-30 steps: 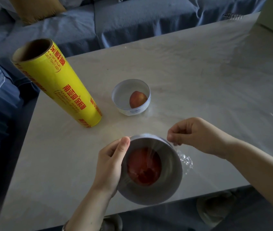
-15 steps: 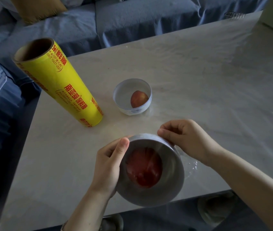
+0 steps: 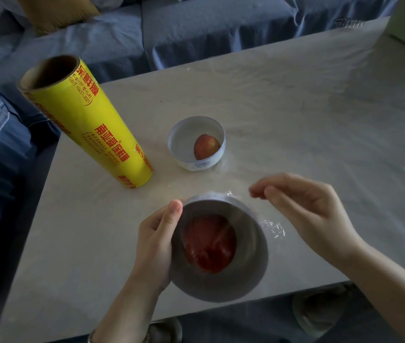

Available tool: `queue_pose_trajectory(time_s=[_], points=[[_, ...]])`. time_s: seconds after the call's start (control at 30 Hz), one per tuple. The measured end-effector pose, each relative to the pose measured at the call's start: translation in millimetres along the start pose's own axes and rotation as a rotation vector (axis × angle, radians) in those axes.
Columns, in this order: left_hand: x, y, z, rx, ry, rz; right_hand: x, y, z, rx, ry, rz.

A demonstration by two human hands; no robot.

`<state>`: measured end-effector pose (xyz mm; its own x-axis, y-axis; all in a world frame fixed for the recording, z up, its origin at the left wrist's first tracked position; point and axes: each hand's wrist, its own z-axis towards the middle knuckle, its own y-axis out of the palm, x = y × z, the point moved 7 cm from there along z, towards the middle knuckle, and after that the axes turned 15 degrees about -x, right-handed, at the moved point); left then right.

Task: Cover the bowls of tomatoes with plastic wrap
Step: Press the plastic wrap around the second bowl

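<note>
Just beyond wrapped bowl [image 3: 221,280], gripped by left hand [image 3: 155,240]: roll [image 3: 90,122], uncovered bowl [image 3: 184,142]; right hand [image 3: 312,214] blurred, hold unclear.

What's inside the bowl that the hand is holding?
A red tomato, seen through plastic wrap stretched over the bowl. The bowl's bottom beneath it is hidden.

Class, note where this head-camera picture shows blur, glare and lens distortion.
Head view: the right hand is motion-blurred at its fingertips; glare glints off the plastic wrap bunched beside the near bowl; the wide lens leans the yellow roll outward.
</note>
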<state>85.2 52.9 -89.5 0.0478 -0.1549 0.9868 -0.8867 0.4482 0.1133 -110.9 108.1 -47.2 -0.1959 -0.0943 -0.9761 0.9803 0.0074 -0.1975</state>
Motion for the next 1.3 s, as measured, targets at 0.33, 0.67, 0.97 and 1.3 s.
queue_pose_trajectory(time_s=[0.33,0.67,0.97,1.3], points=[[-16,0,-3,0.066,-0.065,-0.096,31,34,8,-0.358,0.278,0.097],[-25,13,6,-0.234,-0.272,-0.168,56,22,-11,-0.200,0.334,0.318],[-11,29,8,-0.317,-0.257,0.085,47,21,-8,-0.275,0.392,0.253],[-14,26,1,-0.269,-0.170,0.155,46,16,7,-0.633,0.724,0.160]])
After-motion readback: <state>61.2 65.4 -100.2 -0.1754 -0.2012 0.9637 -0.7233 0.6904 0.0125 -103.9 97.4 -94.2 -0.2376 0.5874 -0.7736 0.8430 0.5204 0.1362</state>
